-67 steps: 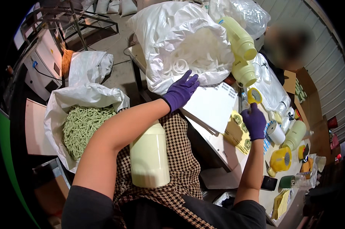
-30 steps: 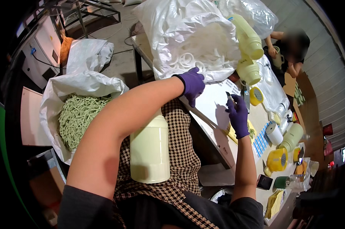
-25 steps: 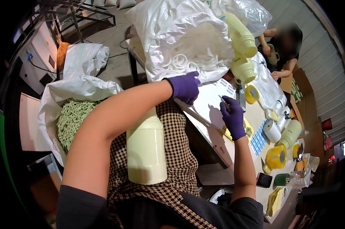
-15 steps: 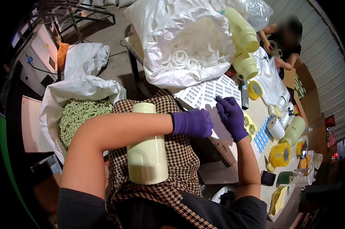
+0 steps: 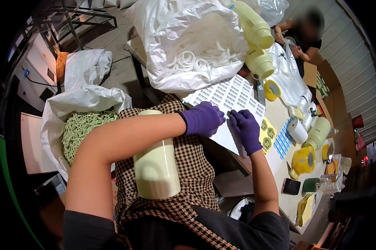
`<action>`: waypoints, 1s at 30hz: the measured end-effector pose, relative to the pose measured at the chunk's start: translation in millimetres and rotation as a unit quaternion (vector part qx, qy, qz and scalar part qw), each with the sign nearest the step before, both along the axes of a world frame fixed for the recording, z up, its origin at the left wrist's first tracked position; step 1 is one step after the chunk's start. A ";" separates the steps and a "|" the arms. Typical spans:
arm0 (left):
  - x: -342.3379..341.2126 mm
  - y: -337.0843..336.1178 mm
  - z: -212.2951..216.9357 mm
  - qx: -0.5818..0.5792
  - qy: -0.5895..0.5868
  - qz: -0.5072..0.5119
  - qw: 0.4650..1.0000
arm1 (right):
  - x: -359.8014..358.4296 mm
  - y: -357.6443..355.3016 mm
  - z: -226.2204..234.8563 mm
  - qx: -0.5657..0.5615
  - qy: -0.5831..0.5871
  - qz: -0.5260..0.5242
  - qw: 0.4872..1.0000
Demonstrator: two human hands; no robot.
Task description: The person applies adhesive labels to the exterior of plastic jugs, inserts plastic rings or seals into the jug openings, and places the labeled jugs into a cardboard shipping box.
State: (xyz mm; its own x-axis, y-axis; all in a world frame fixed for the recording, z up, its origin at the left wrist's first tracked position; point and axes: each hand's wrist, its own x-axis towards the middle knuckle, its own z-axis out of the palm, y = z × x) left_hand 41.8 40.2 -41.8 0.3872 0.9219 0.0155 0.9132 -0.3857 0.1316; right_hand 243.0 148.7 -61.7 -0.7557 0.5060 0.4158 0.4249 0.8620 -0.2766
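A pale yellow cylindrical bottle (image 5: pixel 156 173) lies across my lap on a checked apron, partly under my left forearm. My left hand (image 5: pixel 203 119), in a purple glove, is curled over the near edge of a sheet of printed labels (image 5: pixel 238 95). What its fingers hold, if anything, is hidden. Beside it, my right hand (image 5: pixel 246 132), gloved too, has its fingers drawn together, tips down at the sheet's bare white part. Anything between those tips is too small to make out.
A white sack of translucent rings (image 5: pixel 184 62) stands beyond the labels. Pale yellow bottles (image 5: pixel 258 62) lean beside it. Rightward lie round green stickers (image 5: pixel 268 133), yellow tape dispensers (image 5: pixel 303 160) and a phone (image 5: pixel 291 186). A sack of green pieces (image 5: pixel 86 133) is left. A co-worker (image 5: pixel 300 41) sits far right.
My right hand has moved down and left, its fingers closing together at the label sheet. My left hand has shifted left and up. The whole view has shifted slightly.
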 end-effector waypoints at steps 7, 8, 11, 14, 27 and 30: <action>2.6 4.3 5.1 -0.058 0.011 0.011 0.998 | -0.3 -2.2 6.1 -0.066 -0.015 -0.048 0.997; 3.6 5.3 7.6 -0.070 0.017 0.016 0.997 | 0.5 -2.9 7.0 -0.065 -0.022 -0.044 0.997; 6.9 8.3 13.7 -0.080 0.032 0.026 0.996 | 0.4 -5.1 4.3 -0.041 -0.019 -0.040 0.998; 10.5 11.4 16.0 -0.106 0.044 0.037 0.993 | -5.2 -5.9 -4.6 0.027 -0.019 -0.036 0.999; 32.3 0.0 27.2 -0.137 0.072 0.138 0.978 | -32.0 34.8 1.8 -0.003 -0.036 0.088 0.995; 20.9 -3.2 25.1 -0.125 0.080 0.151 0.977 | -43.7 39.9 -12.3 -0.038 0.007 0.113 0.993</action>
